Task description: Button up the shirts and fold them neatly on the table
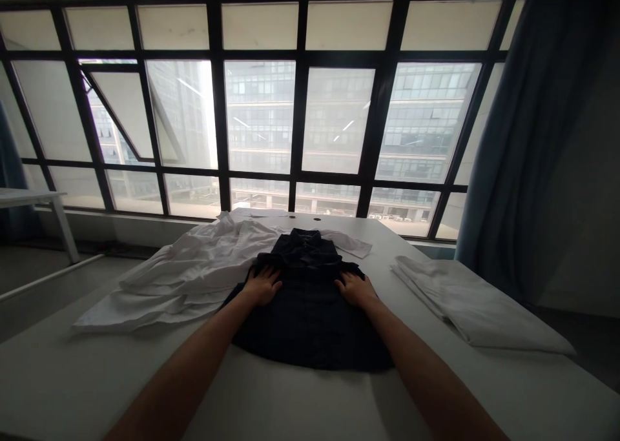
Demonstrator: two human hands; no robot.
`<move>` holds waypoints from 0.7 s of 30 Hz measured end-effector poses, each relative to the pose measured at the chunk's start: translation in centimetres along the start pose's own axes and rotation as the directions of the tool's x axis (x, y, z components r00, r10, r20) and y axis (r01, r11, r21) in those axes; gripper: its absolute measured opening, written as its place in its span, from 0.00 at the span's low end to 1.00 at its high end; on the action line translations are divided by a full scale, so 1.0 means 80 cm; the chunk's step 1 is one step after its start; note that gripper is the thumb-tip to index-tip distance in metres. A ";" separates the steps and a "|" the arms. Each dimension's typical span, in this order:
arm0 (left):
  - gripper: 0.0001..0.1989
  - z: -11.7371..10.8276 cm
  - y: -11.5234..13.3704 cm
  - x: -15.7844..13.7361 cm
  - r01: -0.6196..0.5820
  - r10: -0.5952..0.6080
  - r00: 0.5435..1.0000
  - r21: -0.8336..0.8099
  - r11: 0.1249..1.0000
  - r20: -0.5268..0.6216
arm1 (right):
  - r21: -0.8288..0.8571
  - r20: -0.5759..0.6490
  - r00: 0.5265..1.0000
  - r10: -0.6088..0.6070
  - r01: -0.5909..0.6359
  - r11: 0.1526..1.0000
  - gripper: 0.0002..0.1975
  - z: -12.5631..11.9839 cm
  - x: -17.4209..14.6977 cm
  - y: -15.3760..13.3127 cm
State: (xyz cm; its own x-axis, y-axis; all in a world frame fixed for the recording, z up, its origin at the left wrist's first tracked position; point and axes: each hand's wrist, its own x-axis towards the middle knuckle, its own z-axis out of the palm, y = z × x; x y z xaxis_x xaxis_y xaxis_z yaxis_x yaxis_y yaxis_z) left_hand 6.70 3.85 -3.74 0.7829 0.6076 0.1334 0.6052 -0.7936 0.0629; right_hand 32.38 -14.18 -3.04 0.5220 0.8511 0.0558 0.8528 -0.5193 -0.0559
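A dark navy or black collared shirt (310,318) lies spread on the white table, its collar at the far end and its rounded hem toward me. Folds of cloth are bunched below the collar. My left hand (263,285) rests flat on the shirt's left side, fingers spread. On the opposite side, my right hand (355,287) lies flat too, with its fingers apart. Neither hand grips the cloth. Left of the dark shirt, a crumpled white garment (194,266) touches or passes under its edge.
A folded white cloth (475,299) lies on the right of the white table (290,405). Behind stand large windows, one pane (121,108) tilted open. A blue curtain (513,170) hangs at right. Another white table (33,197) stands at far left.
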 end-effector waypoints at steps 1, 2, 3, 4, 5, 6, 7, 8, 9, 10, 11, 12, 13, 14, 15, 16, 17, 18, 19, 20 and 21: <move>0.26 -0.003 0.006 -0.004 0.014 -0.013 1.000 0.027 1.000 -0.023 | -0.026 -0.039 0.999 0.020 -0.021 0.999 0.31 -0.003 -0.007 -0.006; 0.25 -0.005 0.014 -0.011 0.017 -0.015 0.999 0.051 0.999 -0.044 | -0.045 -0.079 0.997 0.024 -0.027 0.999 0.30 -0.005 -0.015 -0.015; 0.25 -0.007 0.024 -0.019 0.009 -0.005 0.998 0.066 0.998 -0.058 | -0.048 -0.112 0.994 0.009 -0.014 0.999 0.29 -0.007 -0.025 -0.025; 0.25 -0.009 0.036 -0.028 -0.013 0.017 0.998 0.062 0.998 -0.061 | -0.032 -0.133 0.991 -0.023 0.019 0.999 0.30 -0.008 -0.036 -0.037; 0.25 -0.010 0.048 -0.037 -0.049 0.051 0.997 0.038 0.998 -0.052 | 0.004 -0.142 0.988 -0.066 0.067 0.998 0.30 -0.007 -0.048 -0.050; 0.25 -0.009 0.060 -0.047 -0.090 0.090 0.995 0.000 0.996 -0.033 | 0.053 -0.131 0.985 -0.113 0.121 0.991 0.31 -0.006 -0.060 -0.063; 0.26 -0.008 0.071 -0.057 -0.131 0.130 0.991 -0.041 0.991 -0.009 | 0.101 -0.102 0.981 -0.166 0.177 0.979 0.32 -0.004 -0.072 -0.075; 0.27 -0.006 0.080 -0.066 -0.166 0.168 0.986 -0.076 0.983 0.016 | 0.137 -0.069 0.972 -0.223 0.231 0.963 0.33 -0.001 -0.083 -0.085; 0.27 -0.004 0.085 -0.075 -0.196 0.201 0.979 -0.101 0.975 0.038 | 0.161 -0.033 0.962 -0.271 0.272 0.949 0.34 0.002 -0.094 -0.092; 0.28 -0.002 0.085 -0.083 -0.216 0.224 0.973 -0.114 0.970 0.058 | 0.170 -0.001 0.952 -0.305 0.301 0.938 0.36 0.004 -0.103 -0.094; 0.29 0.000 0.081 -0.090 -0.222 0.232 0.970 -0.120 0.968 0.077 | 0.171 0.025 0.947 -0.321 0.313 0.934 0.37 0.006 -0.111 -0.092; 0.29 0.000 0.073 -0.096 -0.213 0.225 0.970 -0.119 0.970 0.090 | 0.166 0.049 0.947 -0.316 0.304 0.938 0.38 0.006 -0.118 -0.084; 0.29 0.001 0.060 -0.103 -0.195 0.206 0.974 -0.115 0.974 0.095 | 0.160 0.073 0.953 -0.293 0.279 0.947 0.39 0.006 -0.122 -0.073; 0.29 0.000 0.046 -0.109 -0.170 0.181 0.979 -0.109 0.979 0.095 | 0.152 0.093 0.961 -0.260 0.245 0.958 0.40 0.005 -0.126 -0.059; 0.29 -0.001 0.031 -0.115 -0.147 0.155 0.984 -0.097 0.984 0.083 | 0.141 0.109 0.969 -0.221 0.205 0.969 0.40 0.004 -0.128 -0.042; 0.29 -0.003 0.016 -0.121 -0.122 0.128 0.990 -0.085 0.989 0.067 | 0.128 0.113 0.978 -0.176 0.161 0.979 0.40 0.003 -0.130 -0.025; 0.28 -0.004 0.004 -0.127 -0.097 0.101 0.994 -0.073 0.993 0.045 | 0.114 0.106 0.986 -0.126 0.113 0.987 0.40 0.003 -0.131 -0.009; 0.27 -0.006 -0.006 -0.132 -0.071 0.072 0.997 -0.058 0.996 0.017 | 0.101 0.095 0.993 -0.077 0.067 0.993 0.39 0.003 -0.133 0.006; 0.27 -0.008 -0.013 -0.137 -0.035 0.034 0.999 -0.041 0.999 -0.017 | 0.087 0.078 0.997 -0.023 0.017 0.996 0.39 0.003 -0.134 0.018; 0.26 -0.010 -0.016 -0.141 0.011 -0.013 0.998 -0.023 1.000 -0.057 | 0.077 0.057 0.998 0.032 -0.036 0.996 0.38 0.003 -0.136 0.028; 0.26 -0.013 -0.017 -0.144 0.066 -0.066 0.993 -0.007 0.998 -0.102 | 0.069 0.032 0.996 0.086 -0.088 0.994 0.38 0.003 -0.137 0.035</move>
State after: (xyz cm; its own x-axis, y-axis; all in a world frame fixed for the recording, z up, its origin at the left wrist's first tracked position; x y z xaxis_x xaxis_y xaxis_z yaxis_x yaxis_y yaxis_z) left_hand -3.27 -2.08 -4.36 0.7224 0.6524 0.2291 0.6544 -0.7521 0.0785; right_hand 29.01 -24.95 -4.08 0.5924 0.8054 0.0187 0.8003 -0.5856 -0.1289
